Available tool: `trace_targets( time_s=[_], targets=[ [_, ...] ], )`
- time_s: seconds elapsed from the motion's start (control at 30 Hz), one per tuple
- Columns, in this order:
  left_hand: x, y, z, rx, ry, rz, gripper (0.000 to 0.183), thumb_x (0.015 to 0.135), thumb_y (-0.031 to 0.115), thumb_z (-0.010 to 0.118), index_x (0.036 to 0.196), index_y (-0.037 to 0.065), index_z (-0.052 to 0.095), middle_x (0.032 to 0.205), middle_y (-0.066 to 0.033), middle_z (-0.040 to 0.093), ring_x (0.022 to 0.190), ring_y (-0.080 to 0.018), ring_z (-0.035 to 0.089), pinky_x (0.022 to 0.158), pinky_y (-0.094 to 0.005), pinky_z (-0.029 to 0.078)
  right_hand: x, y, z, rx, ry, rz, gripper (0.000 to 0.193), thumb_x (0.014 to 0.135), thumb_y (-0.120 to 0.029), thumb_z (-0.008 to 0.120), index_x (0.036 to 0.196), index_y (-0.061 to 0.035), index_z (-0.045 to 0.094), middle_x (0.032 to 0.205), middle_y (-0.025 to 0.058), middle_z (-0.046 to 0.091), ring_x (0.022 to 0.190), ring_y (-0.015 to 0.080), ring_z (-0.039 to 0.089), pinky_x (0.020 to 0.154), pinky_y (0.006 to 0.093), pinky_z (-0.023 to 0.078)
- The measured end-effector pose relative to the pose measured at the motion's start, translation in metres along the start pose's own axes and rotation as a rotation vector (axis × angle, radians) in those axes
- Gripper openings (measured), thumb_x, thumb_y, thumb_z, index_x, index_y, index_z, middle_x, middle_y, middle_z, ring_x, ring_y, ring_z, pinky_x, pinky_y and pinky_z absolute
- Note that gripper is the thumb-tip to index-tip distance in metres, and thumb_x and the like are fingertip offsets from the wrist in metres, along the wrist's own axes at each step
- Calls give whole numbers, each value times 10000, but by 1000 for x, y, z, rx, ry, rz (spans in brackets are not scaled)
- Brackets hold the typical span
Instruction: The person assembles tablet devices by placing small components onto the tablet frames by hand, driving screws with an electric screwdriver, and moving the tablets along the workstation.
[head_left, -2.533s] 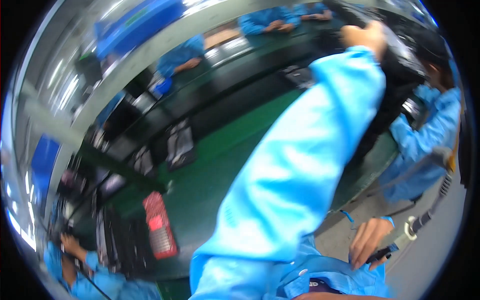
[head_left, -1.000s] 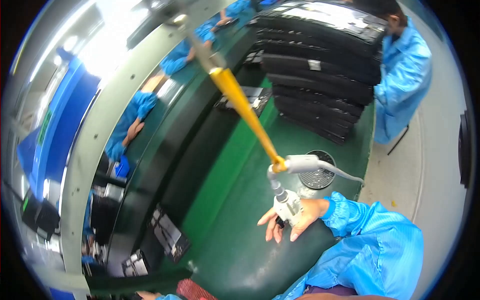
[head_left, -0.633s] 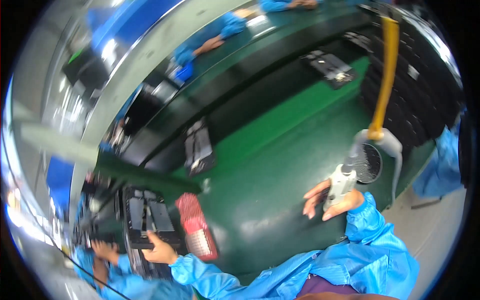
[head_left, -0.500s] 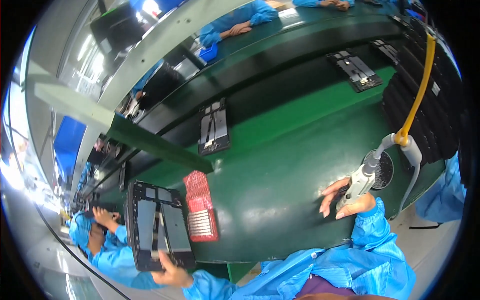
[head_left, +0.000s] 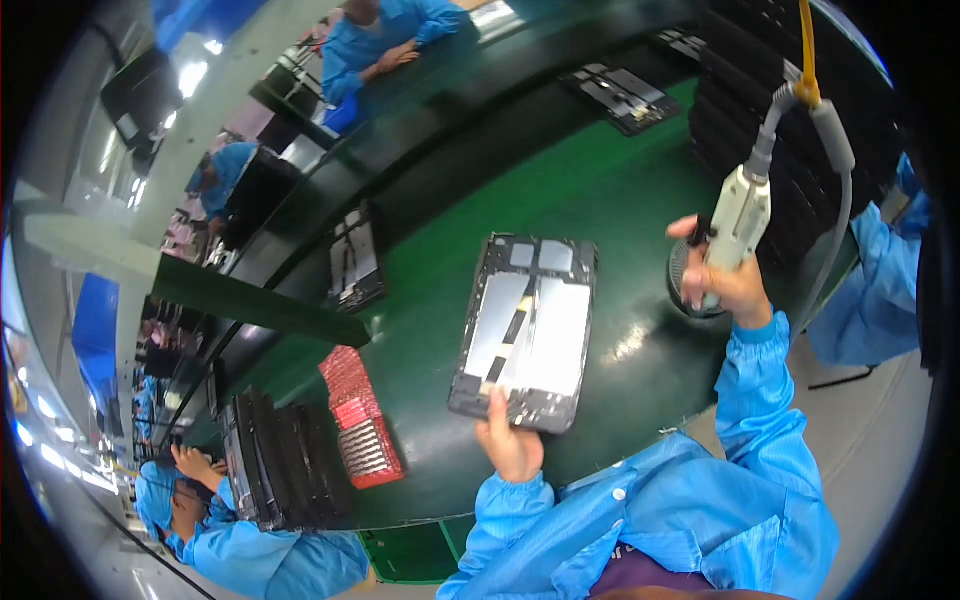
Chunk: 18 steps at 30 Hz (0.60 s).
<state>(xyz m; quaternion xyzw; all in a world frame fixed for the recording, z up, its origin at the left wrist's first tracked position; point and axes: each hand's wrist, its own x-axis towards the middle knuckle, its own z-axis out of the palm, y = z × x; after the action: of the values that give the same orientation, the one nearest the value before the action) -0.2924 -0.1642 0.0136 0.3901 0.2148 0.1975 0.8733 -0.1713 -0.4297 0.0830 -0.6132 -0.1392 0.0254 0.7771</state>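
Note:
My left hand (head_left: pixel 512 452) grips the lower edge of an opened tablet (head_left: pixel 560 320), its thumb over the front. Grey panels, a dark strip and a black frame show on the tablet, held tilted above the green bench. In my right hand (head_left: pixel 742 288) is a pale electric screwdriver (head_left: pixel 740 215), its cable end up; the tip is hidden. Beneath the fingers of that hand, partly covered, lies a round black dish (head_left: pixel 676 270) with small bits in it. Left of the tablet, a red bubble-wrap pouch (head_left: pixel 350 405) lies with a row of silvery pieces at its near end.
Several dark tablets (head_left: pixel 275 460) stand in a row at the bench's left edge. Others lie beyond, one near the post (head_left: pixel 265 300) and one at the back (head_left: pixel 625 95). A black stack (head_left: pixel 760 120) rises on the right, near the yellow cord (head_left: pixel 808 45). Co-workers sit around.
The tablet in my left hand has moved right, away from the row at the left edge, to over the bench middle. My right hand has raised the screwdriver. The view has shifted.

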Motion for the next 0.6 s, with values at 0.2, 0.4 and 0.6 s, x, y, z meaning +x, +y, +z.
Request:
trace_targets(
  time_s=[0.2,0.4,0.6],
  targets=[
    [-36,-18,15,-57,-201,-492,300,937,211,454,1166,19,486,1172,-128,535,1072,-245,522,907,-419,430,15,3,-31,-102,179,-177,474,750,-67,664,1152,65,452,570,24,496,452,105,483,437,249,399],
    [-28,23,-38,1174,-750,62,192,843,60,576,984,-68,600,982,-180,634,747,-265,654,656,-349,532,27,23,-51,-119,337,-327,309,738,6,654,1009,44,508,589,43,534,458,114,509,448,259,442],
    [98,45,-44,2000,-381,686,545,861,272,563,1287,-23,396,1401,-224,277,1323,-365,209,1045,-517,173,39,42,-36,-155,308,-323,309,728,2,671,1000,45,530,576,40,549,456,108,523,439,233,425]
  ],
)
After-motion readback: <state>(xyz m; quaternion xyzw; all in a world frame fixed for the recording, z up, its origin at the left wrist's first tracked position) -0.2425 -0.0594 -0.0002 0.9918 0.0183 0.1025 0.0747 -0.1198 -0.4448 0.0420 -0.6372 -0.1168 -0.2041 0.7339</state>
